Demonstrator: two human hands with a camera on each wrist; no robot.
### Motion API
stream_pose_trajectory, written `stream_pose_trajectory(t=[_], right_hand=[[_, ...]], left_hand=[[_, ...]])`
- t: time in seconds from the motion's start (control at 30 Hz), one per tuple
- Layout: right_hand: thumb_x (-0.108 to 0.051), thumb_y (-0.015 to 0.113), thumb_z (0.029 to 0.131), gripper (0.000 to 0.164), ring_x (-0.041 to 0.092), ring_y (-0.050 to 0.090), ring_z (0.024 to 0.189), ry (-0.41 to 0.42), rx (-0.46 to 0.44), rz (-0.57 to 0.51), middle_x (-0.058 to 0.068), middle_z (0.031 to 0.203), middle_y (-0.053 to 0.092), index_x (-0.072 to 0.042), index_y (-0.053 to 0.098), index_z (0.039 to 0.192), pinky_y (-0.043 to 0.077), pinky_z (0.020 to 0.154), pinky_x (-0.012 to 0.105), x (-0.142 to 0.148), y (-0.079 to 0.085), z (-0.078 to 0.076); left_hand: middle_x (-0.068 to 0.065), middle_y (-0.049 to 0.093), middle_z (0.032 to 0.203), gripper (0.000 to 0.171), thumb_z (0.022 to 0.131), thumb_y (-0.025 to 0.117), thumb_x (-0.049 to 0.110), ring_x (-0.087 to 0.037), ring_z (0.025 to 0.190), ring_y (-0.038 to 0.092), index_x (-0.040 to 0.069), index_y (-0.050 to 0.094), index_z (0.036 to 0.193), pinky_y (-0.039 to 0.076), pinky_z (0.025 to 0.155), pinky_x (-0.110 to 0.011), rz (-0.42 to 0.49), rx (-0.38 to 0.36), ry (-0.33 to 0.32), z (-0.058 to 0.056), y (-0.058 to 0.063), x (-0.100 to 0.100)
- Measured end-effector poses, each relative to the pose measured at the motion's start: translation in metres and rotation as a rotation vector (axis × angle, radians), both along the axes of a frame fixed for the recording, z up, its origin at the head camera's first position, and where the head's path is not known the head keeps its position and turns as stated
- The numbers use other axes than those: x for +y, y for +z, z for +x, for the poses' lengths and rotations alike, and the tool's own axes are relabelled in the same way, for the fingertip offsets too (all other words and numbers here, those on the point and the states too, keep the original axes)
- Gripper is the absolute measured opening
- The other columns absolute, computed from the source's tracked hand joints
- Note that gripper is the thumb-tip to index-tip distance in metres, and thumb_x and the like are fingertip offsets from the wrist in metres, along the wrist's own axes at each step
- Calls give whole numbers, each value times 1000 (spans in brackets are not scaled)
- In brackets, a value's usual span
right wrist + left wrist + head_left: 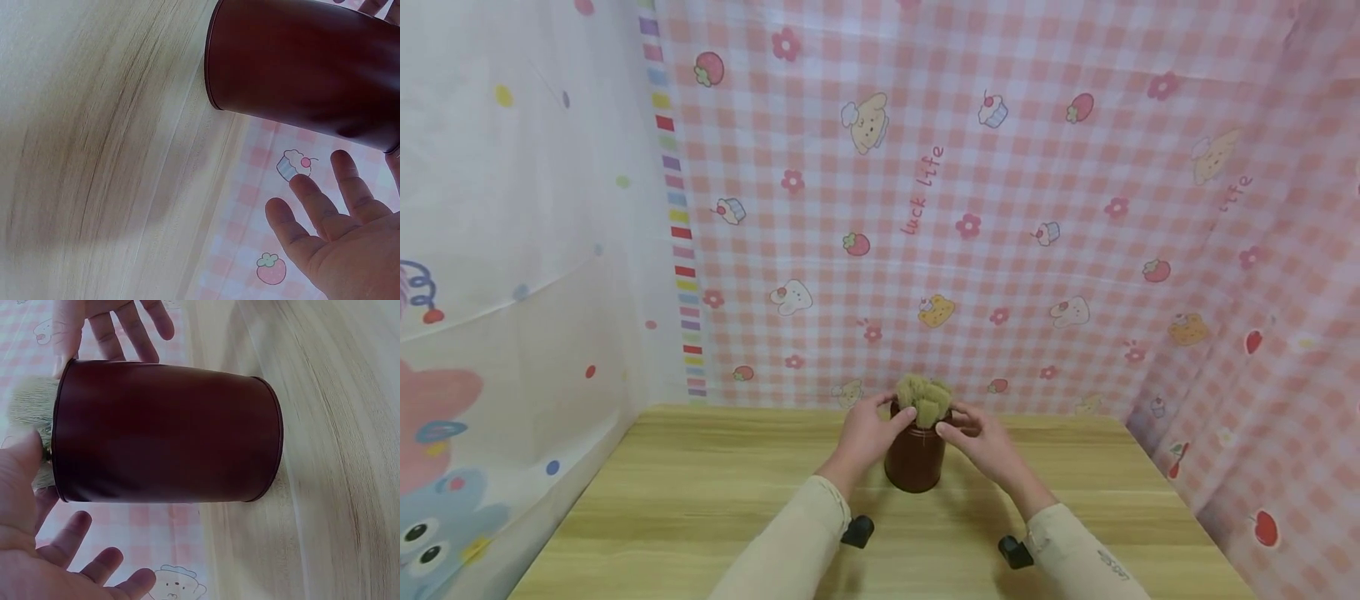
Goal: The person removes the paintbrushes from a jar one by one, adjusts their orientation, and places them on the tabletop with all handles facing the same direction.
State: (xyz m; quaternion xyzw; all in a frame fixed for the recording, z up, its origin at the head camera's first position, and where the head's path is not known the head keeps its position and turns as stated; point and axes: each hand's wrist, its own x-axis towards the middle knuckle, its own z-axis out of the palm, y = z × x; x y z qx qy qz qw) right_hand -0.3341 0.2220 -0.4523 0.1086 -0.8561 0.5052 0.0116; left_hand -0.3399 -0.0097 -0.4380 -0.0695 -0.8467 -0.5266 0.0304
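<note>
A dark red-brown cylindrical holder point(913, 460) is upright at the far middle of the wooden tabletop. Beige bristle tufts point(923, 392) stick out of its top, their lower parts hidden inside. From the left, my left hand point(867, 435) holds the holder at the rim, its thumb up against the bristles and the lower fingers spread apart in the left wrist view. My right hand point(988, 446) holds the rim from the opposite side, thumb at the front edge. In the right wrist view, its other fingers point(312, 203) extend loosely beside the holder's wall.
The wooden table point(760, 483) ends against a pink checked cloth point(820, 250) with cartoon prints. A white patterned cloth point(587, 333) hangs on the left. Black wrist-worn devices point(857, 531) jut out under both sleeves.
</note>
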Motion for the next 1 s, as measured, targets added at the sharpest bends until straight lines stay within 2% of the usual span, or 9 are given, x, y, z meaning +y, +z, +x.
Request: stream_pose_trajectory(t=[0.3, 0.5, 0.73, 1.0], right_hand=[[-43, 71, 104, 70, 49, 59, 139, -10, -15, 10, 25, 150, 62, -8, 48, 160, 54, 109, 63, 0, -1, 1], [-47, 71, 103, 70, 49, 58, 140, -21, -15, 24, 23, 150, 63, -13, 49, 161, 54, 109, 63, 0, -3, 0], [-47, 72, 102, 69, 49, 58, 141, -28, -14, 8, 22, 150, 64, -14, 50, 160, 53, 110, 64, -2, -5, -1], [-46, 71, 103, 69, 48, 59, 139, -25, -6, 12, 23, 150, 63, -12, 49, 160, 54, 109, 64, -1, -4, 1]], left_hand=[[-17, 66, 147, 49, 106, 67, 37, -38, 143, 58, 4, 68, 141, 49, 117, -58, -10, 110, 40, -1, -1, 6], [-20, 64, 149, 35, 103, 72, 32, -41, 145, 56, 3, 80, 120, 50, 116, -59, 2, 187, 106, -1, 1, 10], [-16, 71, 141, 24, 100, 77, 28, -37, 139, 63, 8, 85, 110, 54, 113, -53, 104, 235, 172, -2, 1, 14], [-7, 78, 129, 25, 99, 78, 36, -30, 119, 74, 14, 86, 110, 63, 97, -48, 217, 249, 191, 2, 16, 19]])
